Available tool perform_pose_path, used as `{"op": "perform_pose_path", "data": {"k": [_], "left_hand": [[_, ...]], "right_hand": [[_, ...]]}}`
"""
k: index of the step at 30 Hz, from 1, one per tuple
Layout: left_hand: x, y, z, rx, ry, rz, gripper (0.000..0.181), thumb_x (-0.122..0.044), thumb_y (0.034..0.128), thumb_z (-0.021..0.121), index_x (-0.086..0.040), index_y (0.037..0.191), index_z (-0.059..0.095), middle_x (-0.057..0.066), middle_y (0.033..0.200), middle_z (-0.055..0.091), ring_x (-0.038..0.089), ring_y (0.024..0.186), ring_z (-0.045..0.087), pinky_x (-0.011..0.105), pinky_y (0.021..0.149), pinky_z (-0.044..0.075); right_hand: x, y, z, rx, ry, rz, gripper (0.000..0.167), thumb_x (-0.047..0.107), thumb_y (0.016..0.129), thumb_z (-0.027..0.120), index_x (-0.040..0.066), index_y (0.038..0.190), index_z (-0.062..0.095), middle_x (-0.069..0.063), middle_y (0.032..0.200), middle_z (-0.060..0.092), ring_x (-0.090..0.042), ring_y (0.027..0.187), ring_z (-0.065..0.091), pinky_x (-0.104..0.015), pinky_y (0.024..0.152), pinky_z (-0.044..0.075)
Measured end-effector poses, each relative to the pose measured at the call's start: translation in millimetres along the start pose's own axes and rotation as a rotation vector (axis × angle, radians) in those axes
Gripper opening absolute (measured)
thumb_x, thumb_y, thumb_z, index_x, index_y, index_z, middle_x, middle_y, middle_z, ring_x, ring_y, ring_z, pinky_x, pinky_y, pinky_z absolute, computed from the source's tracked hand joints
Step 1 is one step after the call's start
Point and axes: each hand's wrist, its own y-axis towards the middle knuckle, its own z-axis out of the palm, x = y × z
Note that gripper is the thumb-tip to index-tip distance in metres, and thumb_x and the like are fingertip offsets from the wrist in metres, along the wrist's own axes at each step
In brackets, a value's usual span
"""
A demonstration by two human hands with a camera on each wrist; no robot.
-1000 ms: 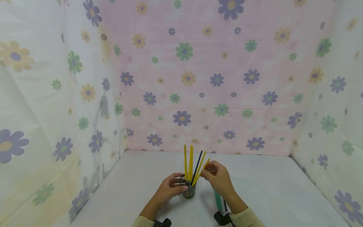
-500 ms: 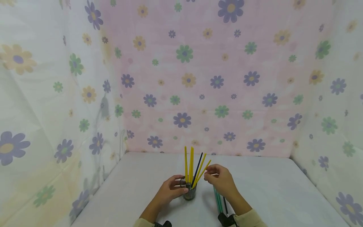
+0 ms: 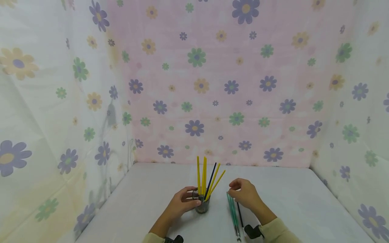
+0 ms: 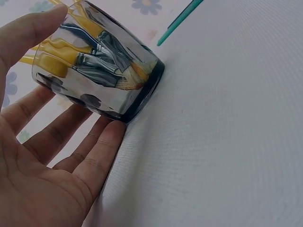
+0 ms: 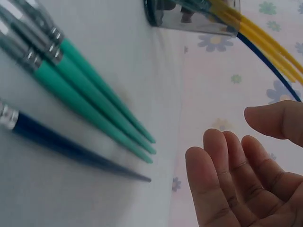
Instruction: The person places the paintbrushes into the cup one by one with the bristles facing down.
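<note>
A smoky see-through glass (image 3: 202, 208) stands on the table with several yellow-handled paintbrushes (image 3: 199, 175) and a dark blue-handled one (image 3: 211, 179) in it, bristles (image 4: 134, 77) down. My left hand (image 3: 181, 204) holds the glass from the left, thumb on the near side and fingers around the back. My right hand (image 3: 247, 194) hovers to the right of the glass with nothing in it, its fingers (image 5: 215, 156) loosely bent and apart from the thumb. Below it, three green-handled paintbrushes (image 5: 90, 94) lie side by side on the table, with a dark blue-handled paintbrush (image 5: 71, 146) next to them.
The white-covered table (image 3: 288, 202) reaches back to a pink flowered cloth wall (image 3: 212, 67). Pale flowered cloth (image 3: 39, 111) hangs on both sides. Dark wrist cameras (image 3: 253, 232) are strapped on both wrists.
My right hand has let go of a yellow paintbrush that leans in the glass and has moved right and slightly down, over the green brushes. The left hand stays on the glass.
</note>
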Motion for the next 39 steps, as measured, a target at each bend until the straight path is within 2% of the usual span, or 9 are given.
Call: {"op": "perform_pose_path", "data": {"k": [10, 18, 22, 30, 39], "left_hand": [[-0.7, 1.4, -0.3, 0.004, 0.007, 0.01, 0.062, -0.037, 0.0892, 0.082, -0.022, 0.144, 0.057, 0.011, 0.136, 0.066, 0.032, 0.125, 0.065, 0.048, 0.094, 0.06], [2.4, 0.8, -1.0, 0.013, 0.0, 0.02, 0.061, -0.037, 0.0903, 0.081, -0.022, 0.144, 0.057, 0.011, 0.136, 0.066, 0.031, 0.124, 0.065, 0.048, 0.094, 0.059], [2.6, 0.2, -0.3, 0.009, -0.001, 0.015, 0.061, -0.037, 0.09, 0.082, -0.022, 0.144, 0.057, 0.011, 0.136, 0.066, 0.031, 0.124, 0.065, 0.048, 0.094, 0.06], [0.0, -0.2, 0.1, 0.004, 0.002, -0.004, 0.063, -0.037, 0.0891, 0.083, -0.021, 0.144, 0.057, 0.01, 0.135, 0.066, 0.031, 0.124, 0.065, 0.048, 0.095, 0.059], [1.0, -0.4, -0.3, 0.009, -0.016, -0.003, 0.062, -0.036, 0.0895, 0.082, -0.021, 0.144, 0.057, 0.01, 0.134, 0.067, 0.029, 0.123, 0.065, 0.047, 0.095, 0.059]], "right_hand": [[-12, 3.8, -10, 0.038, -0.082, 0.094, 0.025, 0.015, 0.089, 0.077, 0.001, 0.109, 0.069, -0.006, 0.094, 0.069, -0.017, 0.076, 0.067, -0.034, 0.063, 0.06], [-25, 5.2, -14, 0.057, -0.137, 0.218, 0.022, 0.011, 0.087, 0.079, 0.001, 0.102, 0.067, -0.01, 0.091, 0.066, -0.019, 0.071, 0.066, -0.03, 0.058, 0.058], [-33, 5.5, -16, 0.06, -0.18, 0.253, 0.022, 0.011, 0.086, 0.079, 0.001, 0.099, 0.065, -0.01, 0.087, 0.066, -0.02, 0.068, 0.065, -0.03, 0.055, 0.057], [-46, 7.4, -21, 0.059, -0.205, 0.28, 0.023, 0.012, 0.085, 0.08, 0.002, 0.099, 0.065, -0.01, 0.085, 0.066, -0.02, 0.067, 0.065, -0.029, 0.054, 0.058], [-38, 8.4, -12, 0.113, -0.274, 0.29, 0.028, 0.015, 0.084, 0.084, 0.002, 0.097, 0.063, -0.009, 0.08, 0.064, -0.018, 0.065, 0.063, -0.025, 0.053, 0.055]]}}
